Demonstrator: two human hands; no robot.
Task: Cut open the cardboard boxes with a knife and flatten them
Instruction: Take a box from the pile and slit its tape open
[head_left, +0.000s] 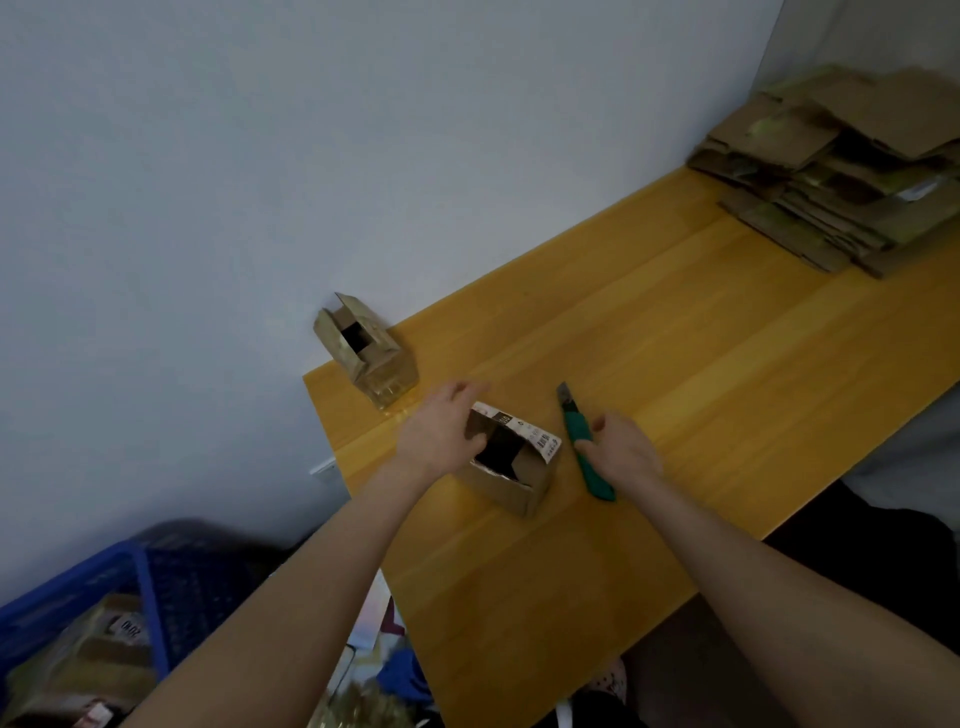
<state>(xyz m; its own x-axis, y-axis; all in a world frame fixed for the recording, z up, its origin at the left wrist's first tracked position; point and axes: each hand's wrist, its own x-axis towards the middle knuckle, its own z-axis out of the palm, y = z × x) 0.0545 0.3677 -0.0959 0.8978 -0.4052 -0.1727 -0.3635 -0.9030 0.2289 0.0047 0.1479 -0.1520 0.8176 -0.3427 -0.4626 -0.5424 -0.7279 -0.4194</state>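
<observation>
Head camera looks down on a yellow wooden table (701, 332) set against a pale wall (311, 156). Both bare forearms reach in.

The left hand (439, 428) is on the small box (514, 467), which stands near the middle of the table with its top open. The hand sits at the box's left wall. The thumb (477, 441) dips over the rim into the dark opening, and the other fingers run straight along the outside toward the far corner, close together and somewhat blurred. So the wall of the box lies between thumb and fingers. A white printed label runs along the box's far flap.

Just right of the box lies the knife (587, 452), flat on the table, its green handle pointing back toward the person and its blade toward the wall. The right hand (626, 449) is right beside the handle, on its right side. One fingertip (583, 444) touches the handle and the thumb is raised above it. The rest of the fingers are tucked under the hand, so I can't tell whether they grip.

At the far left corner of the table a second box (363, 348) stands open against the wall. Far right, a pile of flattened cardboard (841, 171). Lower left, beside the table, there's a blue crate (140, 571) with more cardboard in it.
</observation>
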